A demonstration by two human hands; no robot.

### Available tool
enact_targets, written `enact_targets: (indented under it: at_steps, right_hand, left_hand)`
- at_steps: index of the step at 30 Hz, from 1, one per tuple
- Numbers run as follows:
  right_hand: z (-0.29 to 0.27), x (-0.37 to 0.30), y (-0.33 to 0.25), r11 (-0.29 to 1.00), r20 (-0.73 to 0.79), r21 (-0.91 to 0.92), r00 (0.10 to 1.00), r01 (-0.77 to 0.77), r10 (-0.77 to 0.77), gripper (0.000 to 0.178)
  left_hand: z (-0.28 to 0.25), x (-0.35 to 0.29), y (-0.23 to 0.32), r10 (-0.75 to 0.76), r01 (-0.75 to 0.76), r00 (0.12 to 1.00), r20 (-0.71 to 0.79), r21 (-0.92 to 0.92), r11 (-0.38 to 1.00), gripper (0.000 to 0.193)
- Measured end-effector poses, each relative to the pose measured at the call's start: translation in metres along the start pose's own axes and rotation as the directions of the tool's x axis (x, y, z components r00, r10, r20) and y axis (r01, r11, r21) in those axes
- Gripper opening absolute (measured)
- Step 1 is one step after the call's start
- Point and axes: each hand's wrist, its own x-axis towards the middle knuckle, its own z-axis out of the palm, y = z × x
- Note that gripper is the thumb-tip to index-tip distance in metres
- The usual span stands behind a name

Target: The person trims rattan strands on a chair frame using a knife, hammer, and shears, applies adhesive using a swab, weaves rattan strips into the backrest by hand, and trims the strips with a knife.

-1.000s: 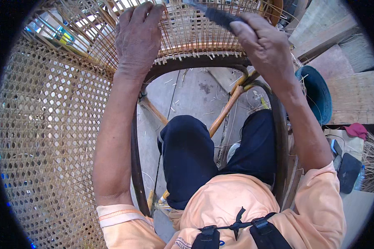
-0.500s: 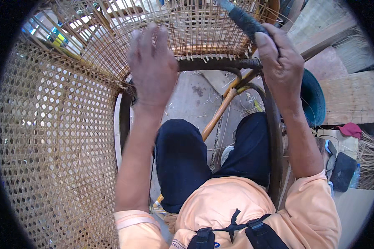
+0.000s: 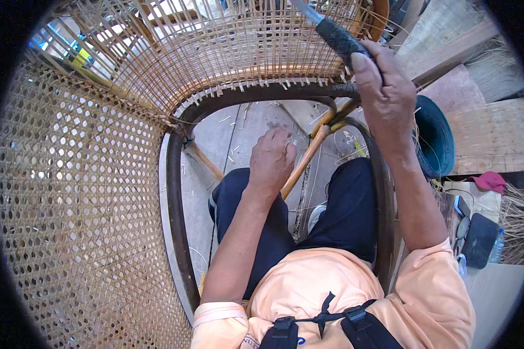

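My right hand [image 3: 385, 96] is wrapped round a tool with a black wrapped handle [image 3: 342, 42]; its grey metal end runs out of the picture at the top, so its kind is unclear. It is held beside the right end of the woven rattan panel [image 3: 244, 49]. My left hand [image 3: 272, 163] hangs above my knees inside the dark curved frame [image 3: 239, 93], fingers curled; whatever they might hold is too small to name. Short pale cane ends stick out along the seam where panel and frame meet.
Open-patterned cane webbing [image 3: 87, 198] rises at the left. A light wooden pole [image 3: 303, 163] slants below the frame. To the right stand a teal bucket [image 3: 434, 136], wooden boards [image 3: 489, 136], a red cloth [image 3: 490, 182] and a plastic bottle [image 3: 497, 247]. Cane scraps litter the floor.
My left hand has come down and to the right, from the panel's edge to above my knees. My right hand has shifted slightly down and left, still gripping the tool.
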Motion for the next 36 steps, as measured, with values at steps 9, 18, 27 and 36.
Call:
enact_targets:
  at_steps: [9,18,27,36]
  right_hand:
    - [0.01,-0.011,-0.005,0.996,0.096,0.058,0.993,-0.068,0.063,0.018]
    - [0.014,-0.01,0.001,0.976,0.129,0.119,0.978,-0.182,0.167,0.017]
    - [0.03,-0.01,-0.018,0.996,0.15,0.067,0.988,-0.052,0.041,0.018]
    - [0.015,-0.017,-0.027,0.982,0.185,0.022,0.966,-0.186,0.179,0.018]
  left_hand:
    - [-0.068,0.078,0.03,0.207,-0.214,0.868,-0.451,0.037,0.976,0.03]
    - [-0.075,0.118,0.054,0.189,-0.165,0.854,-0.484,0.091,0.982,0.036]
    - [-0.08,0.122,0.059,0.03,-0.151,0.896,-0.442,-0.243,0.958,0.034]
    - [-0.06,0.098,0.039,0.029,-0.139,0.852,-0.523,-0.171,0.975,0.027]
